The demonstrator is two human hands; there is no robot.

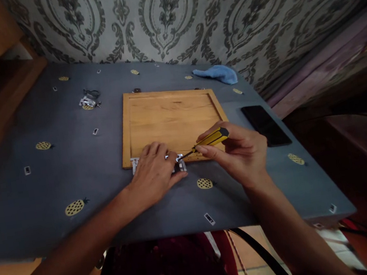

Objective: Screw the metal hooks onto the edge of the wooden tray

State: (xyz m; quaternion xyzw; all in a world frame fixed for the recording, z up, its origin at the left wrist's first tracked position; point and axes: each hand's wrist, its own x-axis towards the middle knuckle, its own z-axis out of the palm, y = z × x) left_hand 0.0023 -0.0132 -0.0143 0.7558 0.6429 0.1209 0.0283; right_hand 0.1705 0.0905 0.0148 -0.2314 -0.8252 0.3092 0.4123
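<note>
A wooden panel (174, 116) with a raised frame lies flat on the table. At its near edge sits a shiny metal fitting (182, 164), partly covered by my left hand (152, 171), which presses and holds it against the frame with the thumb on its near side. My right hand (247, 149) is closed around the yellow and black handle of a screwdriver (211, 138). The screwdriver slants down to the left, its tip at the right part of the fitting near my left fingers. Whether the tip sits in a screw head is too small to tell.
The grey table (82, 169) has a pineapple print. A small cluster of metal hardware (89, 99) lies at the left back, a blue cloth (219, 74) at the right back, a black phone (266, 125) to the right. The patterned wall (167, 17) rises behind.
</note>
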